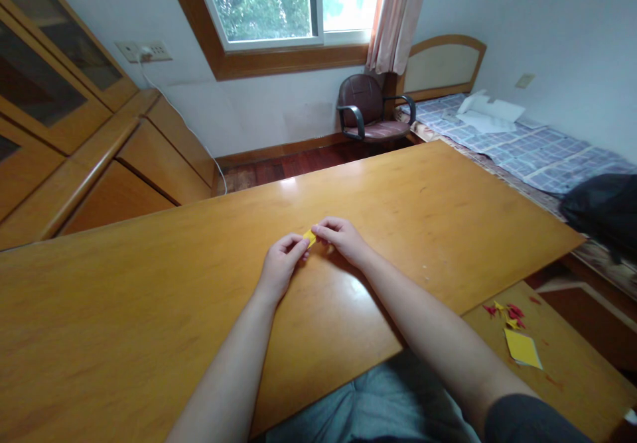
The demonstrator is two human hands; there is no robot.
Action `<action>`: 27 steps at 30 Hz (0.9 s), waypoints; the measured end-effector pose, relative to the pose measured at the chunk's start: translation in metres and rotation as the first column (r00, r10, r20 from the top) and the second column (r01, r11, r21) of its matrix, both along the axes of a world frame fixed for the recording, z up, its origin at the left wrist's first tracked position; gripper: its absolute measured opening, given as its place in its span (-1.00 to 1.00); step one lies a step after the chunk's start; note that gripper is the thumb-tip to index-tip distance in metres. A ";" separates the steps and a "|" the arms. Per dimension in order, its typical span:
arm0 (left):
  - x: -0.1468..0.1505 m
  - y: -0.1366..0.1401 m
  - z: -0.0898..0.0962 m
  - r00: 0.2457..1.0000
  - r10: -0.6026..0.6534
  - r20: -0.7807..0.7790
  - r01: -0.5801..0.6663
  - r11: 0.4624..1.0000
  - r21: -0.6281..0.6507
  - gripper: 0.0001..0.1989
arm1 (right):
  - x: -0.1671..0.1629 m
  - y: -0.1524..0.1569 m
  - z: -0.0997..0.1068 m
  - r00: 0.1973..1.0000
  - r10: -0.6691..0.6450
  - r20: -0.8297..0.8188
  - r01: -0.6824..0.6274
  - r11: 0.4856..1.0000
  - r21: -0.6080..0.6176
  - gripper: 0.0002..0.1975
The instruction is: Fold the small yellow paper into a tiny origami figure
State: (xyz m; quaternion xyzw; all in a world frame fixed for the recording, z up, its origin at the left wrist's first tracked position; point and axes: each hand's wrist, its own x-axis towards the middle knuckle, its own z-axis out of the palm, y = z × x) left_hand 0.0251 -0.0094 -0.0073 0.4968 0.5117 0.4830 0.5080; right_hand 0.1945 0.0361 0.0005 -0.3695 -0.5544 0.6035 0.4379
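A small folded piece of yellow paper (309,238) is held just above the wooden table (149,310), between both hands. My left hand (283,264) pinches its left side between thumb and fingers. From the right, my right hand (342,239) grips the upper right edge with thumb and fingertips. The fingers cover parts of the paper, so its full folded shape is hidden. On a lower wooden surface (577,357) at the right lie a stack of square yellow paper (522,348) and several small folded red and yellow paper pieces (512,314).
Beyond the table stands a brown office chair (365,108). To the right is a bed (537,154) with white sheets of material (490,113) and a black bag (604,214). A wooden cabinet (104,158) lines the left wall, with a white cable hanging beside it.
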 end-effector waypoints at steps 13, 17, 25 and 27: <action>-0.002 0.000 0.004 0.979 0.045 -0.196 -0.023 0.993 0.116 -0.78 | -0.003 0.000 -0.002 0.998 0.019 -0.067 -0.023 0.998 -0.051 -0.70; -0.001 0.000 0.006 0.973 0.036 -0.226 -0.009 0.993 0.120 -0.76 | -0.003 0.001 -0.003 0.997 0.031 -0.069 -0.034 0.998 -0.044 -0.72; 0.004 -0.002 0.002 0.992 0.083 -0.095 -0.076 0.994 0.077 -0.72 | -0.002 0.002 -0.004 0.993 0.019 -0.115 -0.027 0.997 -0.069 -0.72; 0.006 -0.001 0.000 0.989 0.147 -0.032 -0.142 0.980 0.139 -0.66 | -0.003 0.003 -0.005 0.992 0.020 -0.126 -0.029 0.997 -0.070 -0.71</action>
